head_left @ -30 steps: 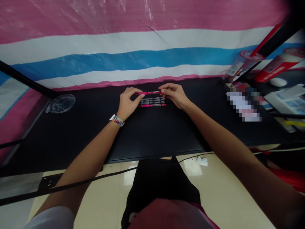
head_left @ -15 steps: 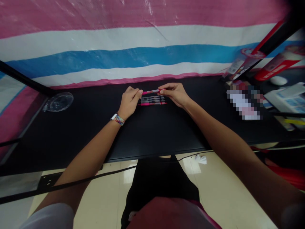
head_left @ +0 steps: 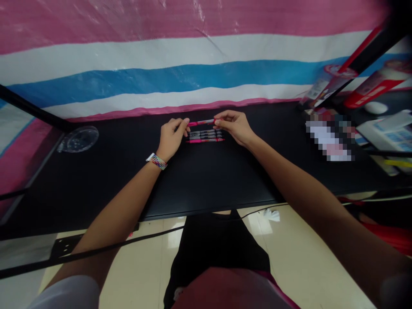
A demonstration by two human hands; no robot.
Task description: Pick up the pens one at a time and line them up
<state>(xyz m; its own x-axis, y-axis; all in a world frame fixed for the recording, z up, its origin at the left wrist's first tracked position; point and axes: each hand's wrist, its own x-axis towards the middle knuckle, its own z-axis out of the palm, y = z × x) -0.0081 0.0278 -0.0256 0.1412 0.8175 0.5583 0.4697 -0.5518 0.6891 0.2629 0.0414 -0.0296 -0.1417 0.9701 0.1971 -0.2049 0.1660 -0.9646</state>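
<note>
A pink pen [head_left: 202, 122] lies crosswise between my two hands, just beyond a short stack of pens. My left hand [head_left: 172, 136], with a woven multicoloured wristband, pinches its left end between thumb and fingers. The right end is between the thumb and fingers of my right hand [head_left: 234, 126]. Nearer to me, several black-and-grey pens [head_left: 206, 134] lie parallel and close together on the black table. At the near side of that row lies another pink pen [head_left: 205, 140].
A clear plastic lid [head_left: 80, 138] lies at the left. On the right stand a clear plastic cup [head_left: 331, 83] with a red straw, a red-labelled container [head_left: 375, 88], a white mouse [head_left: 376, 107] and papers. A striped sheet [head_left: 199, 73] hangs behind the black table [head_left: 209, 184].
My left hand has shifted slightly left and its fingertips sit nearer the pen's left end. The held pen has moved a little left too. The row of pens stays put.
</note>
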